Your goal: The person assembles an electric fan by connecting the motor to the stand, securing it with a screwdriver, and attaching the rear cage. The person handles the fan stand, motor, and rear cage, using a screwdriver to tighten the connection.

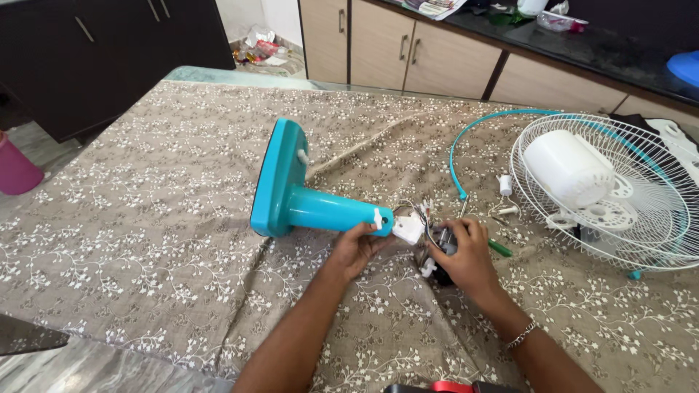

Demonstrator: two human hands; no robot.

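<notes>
A turquoise fan stand (295, 191) lies on its side on the patterned tablecloth (145, 218), base to the left, neck pointing right. My left hand (357, 249) grips the neck's end by a small white piece (408, 227). My right hand (466, 255) is closed over the dark fan motor (437, 271), which joins the neck by thin wires (416, 211). A silver bracelet sits on my right wrist.
A white wire fan guard (655, 225) holding a white motor cover (568, 166) lies at right. A turquoise rim ring (466, 135), small white knobs (505, 185) and a green-handled screwdriver (499, 247) lie beside it. Cabinets stand behind, and a pink bin (14, 169) at far left.
</notes>
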